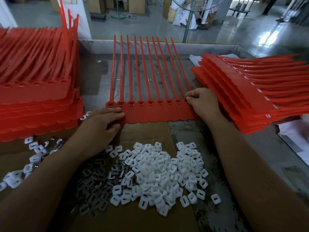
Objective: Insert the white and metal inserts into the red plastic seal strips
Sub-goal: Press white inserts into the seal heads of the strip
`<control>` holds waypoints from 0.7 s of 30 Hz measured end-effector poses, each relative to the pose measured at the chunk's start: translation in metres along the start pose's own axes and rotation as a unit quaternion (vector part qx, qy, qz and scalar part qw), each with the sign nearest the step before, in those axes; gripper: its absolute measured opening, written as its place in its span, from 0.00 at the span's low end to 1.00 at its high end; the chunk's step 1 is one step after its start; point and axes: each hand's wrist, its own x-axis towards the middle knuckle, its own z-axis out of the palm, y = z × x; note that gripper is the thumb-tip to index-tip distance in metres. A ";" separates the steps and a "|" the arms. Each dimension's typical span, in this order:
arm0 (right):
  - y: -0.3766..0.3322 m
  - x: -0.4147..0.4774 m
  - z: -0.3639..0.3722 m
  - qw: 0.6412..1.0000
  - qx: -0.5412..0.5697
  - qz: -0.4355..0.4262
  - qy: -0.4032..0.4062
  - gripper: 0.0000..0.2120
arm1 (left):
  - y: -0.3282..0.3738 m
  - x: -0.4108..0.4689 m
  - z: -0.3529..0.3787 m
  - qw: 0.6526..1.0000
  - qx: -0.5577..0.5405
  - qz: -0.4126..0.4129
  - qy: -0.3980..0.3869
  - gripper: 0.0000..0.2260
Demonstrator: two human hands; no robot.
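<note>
A red seal strip sheet point(153, 113) lies flat in front of me, its several tails pointing away. Most of its square sockets point(141, 102) show metal inserts inside. My left hand point(102, 124) presses flat on the sheet's left tab end, thumb under the edge. My right hand point(200, 102) has its fingers curled at the rightmost socket, pinching something too small to make out. A heap of white inserts point(160, 174) lies on cardboard near me. Dark metal inserts point(98, 181) are piled to its left.
A tall stack of red strip sheets point(33, 91) stands at the left. Another stack point(250, 94), showing white inserts along its edge, lies at the right. Loose white inserts point(31, 158) scatter at the far left. A fan pole point(188, 25) rises beyond the table's raised edge point(167, 43).
</note>
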 end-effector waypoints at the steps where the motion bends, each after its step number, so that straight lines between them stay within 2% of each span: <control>1: -0.001 -0.001 -0.001 1.000 -0.002 -0.004 0.000 0.09 | 0.000 0.000 0.000 1.000 0.000 0.001 -0.001 0.17; 11: -0.008 -0.001 -0.009 0.999 0.019 0.018 -0.024 0.09 | -0.001 0.001 0.001 1.000 0.011 0.007 0.002 0.17; 15: -0.032 -0.011 -0.019 0.998 0.009 -0.053 -0.028 0.09 | -0.001 0.002 0.001 1.000 0.013 0.008 -0.001 0.17; 21: -0.084 -0.045 -0.026 0.971 0.008 -0.168 -0.168 0.08 | -0.002 0.003 0.001 1.000 0.015 0.008 -0.002 0.17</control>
